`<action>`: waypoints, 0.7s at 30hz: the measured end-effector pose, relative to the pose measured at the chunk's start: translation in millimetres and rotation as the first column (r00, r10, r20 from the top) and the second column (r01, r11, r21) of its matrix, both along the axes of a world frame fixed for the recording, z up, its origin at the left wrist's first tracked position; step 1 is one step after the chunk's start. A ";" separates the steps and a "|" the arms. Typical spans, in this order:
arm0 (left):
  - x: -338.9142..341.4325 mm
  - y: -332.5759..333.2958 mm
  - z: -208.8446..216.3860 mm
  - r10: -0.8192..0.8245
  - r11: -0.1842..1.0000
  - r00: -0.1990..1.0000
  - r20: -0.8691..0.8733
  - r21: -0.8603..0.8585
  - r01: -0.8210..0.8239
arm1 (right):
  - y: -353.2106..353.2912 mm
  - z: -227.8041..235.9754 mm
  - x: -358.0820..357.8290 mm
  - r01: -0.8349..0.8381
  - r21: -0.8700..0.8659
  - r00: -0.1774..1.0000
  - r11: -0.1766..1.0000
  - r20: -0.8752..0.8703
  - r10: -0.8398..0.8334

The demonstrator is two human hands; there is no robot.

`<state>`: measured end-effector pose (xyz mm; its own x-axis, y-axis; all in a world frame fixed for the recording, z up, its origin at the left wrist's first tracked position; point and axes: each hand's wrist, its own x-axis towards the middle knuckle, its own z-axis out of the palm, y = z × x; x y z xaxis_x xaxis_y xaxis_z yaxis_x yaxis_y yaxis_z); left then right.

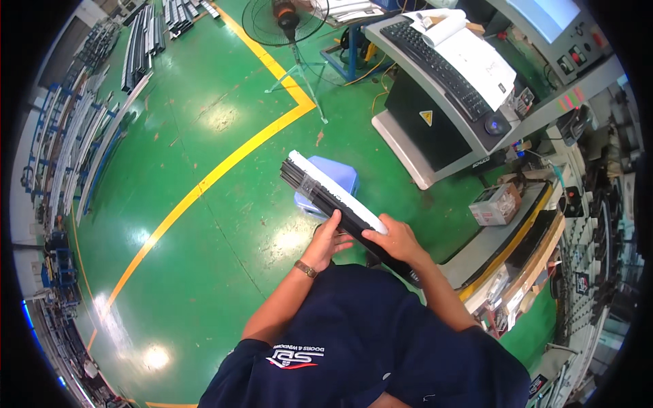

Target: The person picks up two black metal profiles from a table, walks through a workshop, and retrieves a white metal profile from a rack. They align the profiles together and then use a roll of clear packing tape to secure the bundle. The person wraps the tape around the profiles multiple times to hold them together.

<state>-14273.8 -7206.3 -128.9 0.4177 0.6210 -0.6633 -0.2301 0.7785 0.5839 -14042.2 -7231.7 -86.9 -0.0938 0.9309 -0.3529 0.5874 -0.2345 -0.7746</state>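
A long bundle of black strips (328, 198) lies slantwise in front of my body, its far end pointing up and left. What looks like clear wrap binds it near that end. Along its right side runs a white rolled sheet or strip (340, 190); which of the two I cannot tell. My left hand (326, 243) supports the bundle from the left, thumb on top and fingers partly underneath. With my right hand (396, 239) I grip the near end of the white piece together with the bundle. The bundle's lower end passes under my right hand toward my shirt.
Beneath the bundle stands a light blue plastic stool (342, 171). A machine console with a keyboard (442, 64), papers (476, 66) and a mouse (497, 124) is at the upper right. A carton (495, 205) sits on a right-hand bench. A fan (287, 24) stands beyond; profile racks (68, 136) line the left.
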 end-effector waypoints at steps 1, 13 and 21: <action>-9.0 14.6 -0.4 0.002 1.000 1.000 0.028 0.001 -0.002 | 7.1 8.7 -12.1 0.017 -0.002 1.000 1.000 0.001 -0.017; -73.3 122.8 -4.0 0.014 1.000 0.981 0.194 0.016 -0.018 | 69.1 22.3 -109.7 0.120 0.063 0.986 0.991 0.109 -0.127; -74.8 150.1 2.1 0.255 0.965 0.822 0.510 -0.194 -0.179 | 88.1 33.0 -128.6 0.094 0.144 0.994 0.985 0.037 -0.100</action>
